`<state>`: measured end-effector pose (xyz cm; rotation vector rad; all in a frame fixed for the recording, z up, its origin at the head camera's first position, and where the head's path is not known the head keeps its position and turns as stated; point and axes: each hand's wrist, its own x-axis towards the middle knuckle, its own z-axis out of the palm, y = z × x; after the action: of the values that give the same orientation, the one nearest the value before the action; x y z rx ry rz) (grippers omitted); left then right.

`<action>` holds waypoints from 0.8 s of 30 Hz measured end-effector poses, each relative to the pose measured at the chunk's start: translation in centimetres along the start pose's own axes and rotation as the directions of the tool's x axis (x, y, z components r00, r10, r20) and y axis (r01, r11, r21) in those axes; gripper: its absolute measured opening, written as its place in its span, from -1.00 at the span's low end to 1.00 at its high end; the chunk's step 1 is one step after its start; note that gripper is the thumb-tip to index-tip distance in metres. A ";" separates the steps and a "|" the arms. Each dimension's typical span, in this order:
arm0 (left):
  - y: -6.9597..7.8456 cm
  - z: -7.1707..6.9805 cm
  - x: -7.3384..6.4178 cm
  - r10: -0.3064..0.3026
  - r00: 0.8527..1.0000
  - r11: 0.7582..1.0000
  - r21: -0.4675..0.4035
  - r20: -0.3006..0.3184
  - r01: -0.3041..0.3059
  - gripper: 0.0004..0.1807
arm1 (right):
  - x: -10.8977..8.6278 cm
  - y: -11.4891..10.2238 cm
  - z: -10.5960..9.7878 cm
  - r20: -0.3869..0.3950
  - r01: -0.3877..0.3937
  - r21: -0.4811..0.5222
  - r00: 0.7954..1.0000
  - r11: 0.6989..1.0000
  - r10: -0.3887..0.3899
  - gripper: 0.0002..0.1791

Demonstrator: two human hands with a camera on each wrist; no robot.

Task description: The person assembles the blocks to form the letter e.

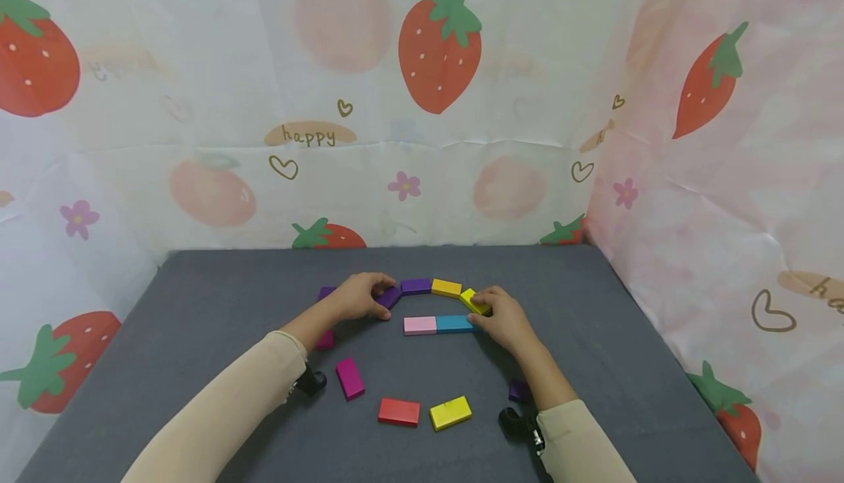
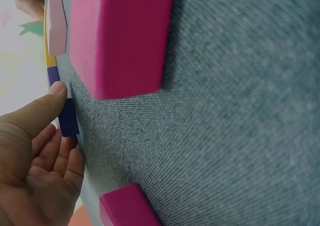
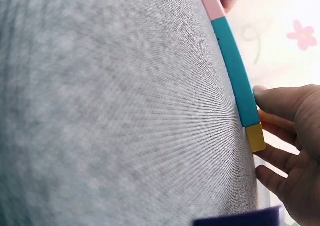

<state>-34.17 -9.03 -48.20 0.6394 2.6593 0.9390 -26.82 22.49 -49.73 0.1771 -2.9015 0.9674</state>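
Observation:
In the head view my left hand [image 1: 359, 296] pinches a dark purple block [image 1: 390, 297] between thumb and fingers. That block [image 2: 68, 117] also shows between the thumb and fingers in the left wrist view. My right hand [image 1: 504, 318] grips a yellow block [image 1: 473, 300] at the right end of a curved row, its thumb close to a blue strip [image 1: 453, 324]. Between the two hands, the row holds a purple block [image 1: 415, 287] and an orange-yellow block [image 1: 446, 288]. Just in front lies a pink block [image 1: 419, 326], end to end with the blue strip.
Nearer on the grey cloth [image 1: 264, 432] lie a magenta block [image 1: 350, 379], a red block [image 1: 398, 412] and another yellow block [image 1: 450, 413]. A dark purple block [image 1: 519, 391] sits beside the right forearm. Behind the left forearm, another purple block [image 1: 326, 292] and magenta block [image 1: 326, 340] are partly hidden.

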 end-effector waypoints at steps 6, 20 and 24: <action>0.2 0.1 -0.2 0.001 1.000 1.000 -0.003 -0.002 -0.001 -0.26 | -0.1 0.0 0.0 -0.002 0.005 -0.005 1.000 1.000 -0.005 -0.55; -0.1 0.0 -0.1 0.012 1.000 1.000 -0.016 -0.003 -0.012 -0.24 | 0.0 0.0 0.0 0.000 -0.001 -0.004 1.000 1.000 0.001 -0.56; -0.4 -0.4 -0.1 0.020 1.000 0.999 -0.030 -0.008 -0.020 -0.23 | -0.1 0.0 0.0 0.004 -0.006 -0.002 1.000 1.000 0.006 -0.56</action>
<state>-34.37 -9.51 -48.12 0.6579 2.6450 0.9869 -26.75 22.47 -49.75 0.1708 -2.9077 0.9662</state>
